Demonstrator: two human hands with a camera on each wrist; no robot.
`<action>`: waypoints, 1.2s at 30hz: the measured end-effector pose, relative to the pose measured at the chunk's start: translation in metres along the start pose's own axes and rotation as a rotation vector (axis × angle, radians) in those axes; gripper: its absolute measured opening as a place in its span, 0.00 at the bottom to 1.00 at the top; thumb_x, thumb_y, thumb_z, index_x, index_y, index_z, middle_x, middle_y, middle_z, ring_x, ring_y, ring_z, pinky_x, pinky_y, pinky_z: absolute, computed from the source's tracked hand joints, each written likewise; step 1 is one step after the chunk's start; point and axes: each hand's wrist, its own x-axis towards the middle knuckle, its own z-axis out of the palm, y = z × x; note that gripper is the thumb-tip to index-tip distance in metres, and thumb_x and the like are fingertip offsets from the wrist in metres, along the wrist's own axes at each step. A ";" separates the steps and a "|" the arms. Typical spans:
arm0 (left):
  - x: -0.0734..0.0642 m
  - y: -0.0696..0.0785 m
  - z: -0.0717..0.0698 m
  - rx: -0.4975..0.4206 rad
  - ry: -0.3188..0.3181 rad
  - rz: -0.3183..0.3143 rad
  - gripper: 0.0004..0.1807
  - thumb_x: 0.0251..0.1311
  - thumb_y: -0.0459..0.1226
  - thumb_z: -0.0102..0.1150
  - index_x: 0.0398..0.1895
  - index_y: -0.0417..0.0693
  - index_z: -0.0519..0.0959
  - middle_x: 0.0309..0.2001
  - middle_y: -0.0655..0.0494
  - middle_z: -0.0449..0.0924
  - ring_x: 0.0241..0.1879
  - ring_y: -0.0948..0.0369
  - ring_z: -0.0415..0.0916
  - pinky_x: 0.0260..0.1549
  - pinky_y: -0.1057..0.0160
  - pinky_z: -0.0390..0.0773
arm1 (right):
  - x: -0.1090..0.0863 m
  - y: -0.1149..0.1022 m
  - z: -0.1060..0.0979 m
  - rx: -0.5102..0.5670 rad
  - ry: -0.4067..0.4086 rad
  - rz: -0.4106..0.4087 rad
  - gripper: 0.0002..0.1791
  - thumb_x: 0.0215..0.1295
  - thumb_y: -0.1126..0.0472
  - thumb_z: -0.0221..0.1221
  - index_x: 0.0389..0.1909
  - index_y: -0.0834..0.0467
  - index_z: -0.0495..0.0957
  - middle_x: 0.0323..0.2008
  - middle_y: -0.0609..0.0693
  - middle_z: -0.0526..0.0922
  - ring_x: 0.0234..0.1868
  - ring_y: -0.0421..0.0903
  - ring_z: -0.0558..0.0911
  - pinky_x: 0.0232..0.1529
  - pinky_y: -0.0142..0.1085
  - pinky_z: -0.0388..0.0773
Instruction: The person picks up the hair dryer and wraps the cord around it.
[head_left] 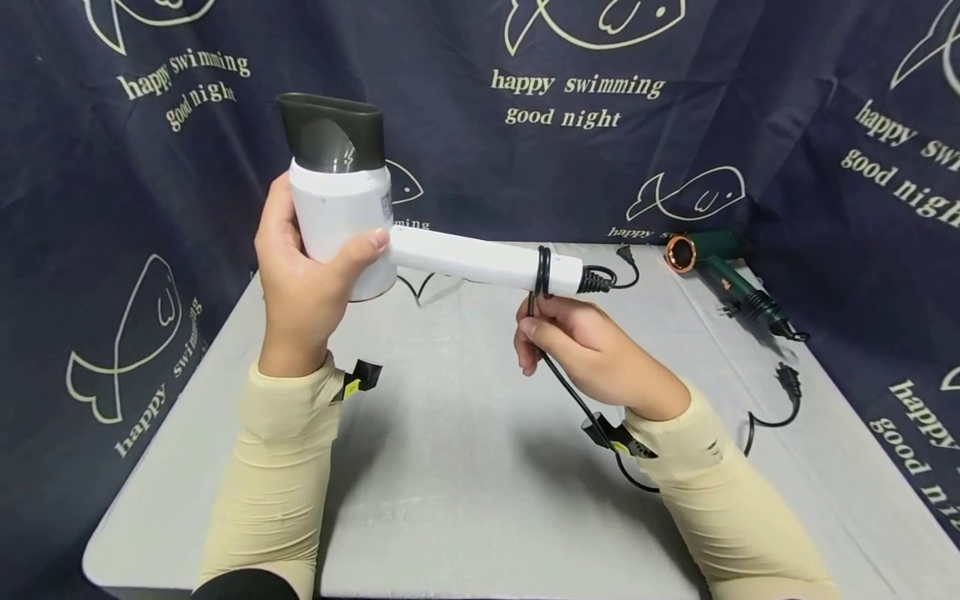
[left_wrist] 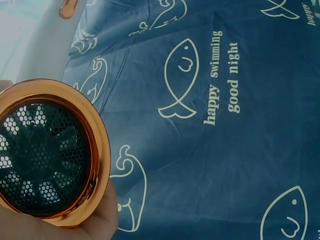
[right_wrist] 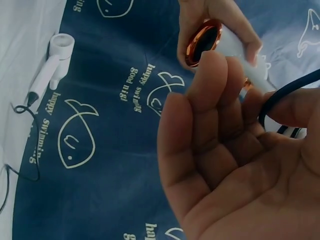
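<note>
My left hand (head_left: 298, 287) grips a white hair dryer (head_left: 337, 204) around its barrel, thumb across the front. Its dark nozzle (head_left: 336, 137) points up, and the handle reaches right, held above the table. In the left wrist view, the copper-rimmed intake grille (left_wrist: 42, 155) faces the camera. My right hand (head_left: 596, 342) is just under the handle's end, pinching the black power cord (head_left: 566, 383) between thumb and finger. Turns of cord (head_left: 544, 271) circle the handle near its end. The right wrist view shows the other fingers of this hand loosely bent.
A green hair dryer (head_left: 723, 267) with copper trim lies at the table's right back, near a black plug (head_left: 787, 383) on its cord. Another white hair dryer (right_wrist: 52, 67) appears in the right wrist view. The pale table (head_left: 450, 500) is backed by a dark printed curtain (head_left: 450, 167).
</note>
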 end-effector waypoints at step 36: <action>-0.003 -0.007 0.007 0.173 -0.045 -0.029 0.36 0.42 0.29 0.75 0.61 0.46 0.78 0.48 0.53 0.81 0.43 0.53 0.78 0.40 0.60 0.76 | -0.027 -0.041 -0.012 -0.395 0.134 0.000 0.11 0.81 0.58 0.50 0.35 0.45 0.74 0.24 0.38 0.75 0.20 0.36 0.73 0.22 0.31 0.72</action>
